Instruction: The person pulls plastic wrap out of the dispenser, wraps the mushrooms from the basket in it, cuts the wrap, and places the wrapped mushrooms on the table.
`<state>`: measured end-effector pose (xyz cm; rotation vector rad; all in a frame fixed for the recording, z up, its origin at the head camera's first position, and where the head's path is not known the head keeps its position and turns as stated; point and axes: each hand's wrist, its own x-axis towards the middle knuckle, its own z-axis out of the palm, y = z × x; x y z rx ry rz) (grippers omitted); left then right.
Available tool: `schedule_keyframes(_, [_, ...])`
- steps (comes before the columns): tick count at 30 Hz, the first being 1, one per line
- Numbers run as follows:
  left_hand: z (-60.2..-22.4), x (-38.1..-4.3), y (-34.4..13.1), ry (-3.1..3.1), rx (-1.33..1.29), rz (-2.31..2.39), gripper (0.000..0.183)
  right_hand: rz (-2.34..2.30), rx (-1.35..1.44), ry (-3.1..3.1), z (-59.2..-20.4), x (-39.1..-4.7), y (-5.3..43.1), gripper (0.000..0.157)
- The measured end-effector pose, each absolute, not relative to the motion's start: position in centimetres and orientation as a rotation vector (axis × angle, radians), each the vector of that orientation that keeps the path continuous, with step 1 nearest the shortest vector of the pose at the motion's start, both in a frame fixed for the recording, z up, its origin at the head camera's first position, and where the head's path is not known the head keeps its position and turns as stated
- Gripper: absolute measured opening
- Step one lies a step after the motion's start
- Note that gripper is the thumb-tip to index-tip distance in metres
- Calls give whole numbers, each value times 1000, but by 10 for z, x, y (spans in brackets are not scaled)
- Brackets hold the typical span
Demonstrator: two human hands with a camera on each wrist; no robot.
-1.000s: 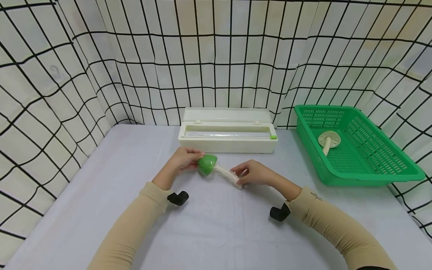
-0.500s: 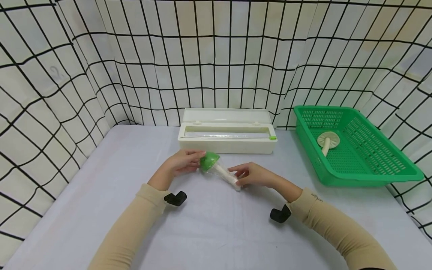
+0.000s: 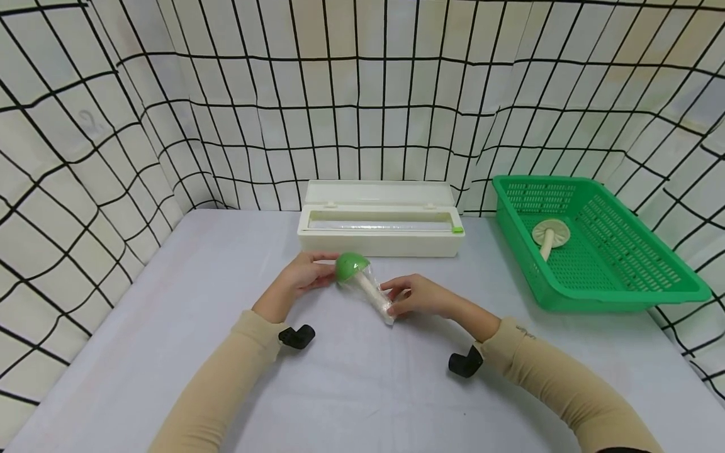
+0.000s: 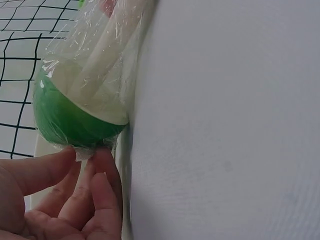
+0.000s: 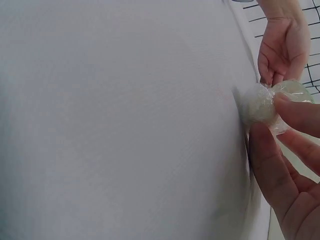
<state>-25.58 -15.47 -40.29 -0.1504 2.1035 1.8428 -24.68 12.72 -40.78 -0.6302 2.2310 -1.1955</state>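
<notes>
Green-capped mushroom [image 3: 352,268] sits in clear film [image 4: 75,40], pale mushroom [image 3: 554,233] in green basket [image 3: 623,297].

Both beige-sleeved arms [image 3: 218,384] angled forward and inward.
The left-hand grip [image 3: 306,275] pinched between thumb [image 4: 45,172] and fingertips [image 4: 103,159]; the right-hand grip [image 3: 419,296] pinched too, its fingers [image 3: 394,283] bent.

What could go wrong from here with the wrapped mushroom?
The clear film looks loose around the stem of the wrapped mushroom, so it might shift or tear. The film tuft by the green cap, at the fingertips of the left hand, could loosen if released. That hand is also near the open white box and might bump it.
</notes>
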Motion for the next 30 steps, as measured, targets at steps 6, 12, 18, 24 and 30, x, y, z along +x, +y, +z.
schedule_keyframes(6, [-402,-257,-148,2090,-177,1857,43,-1197,-602,2227,-405,-246,128,56])
schedule_keyframes(12, [-401,-251,-147,2001,-235,1861,49,-1247,-555,2203,-407,-246,129,62])
schedule_keyframes(18, [-397,-244,-146,1943,-220,1886,52,-1268,-544,2190,-406,-245,130,62])
schedule_keyframes(24, [-395,-239,-144,1909,-179,1891,61,-1285,-535,2185,-408,-244,130,60])
schedule_keyframes(30, [-400,-239,-143,1972,-148,1860,50,-1284,-566,2184,-409,-242,127,58])
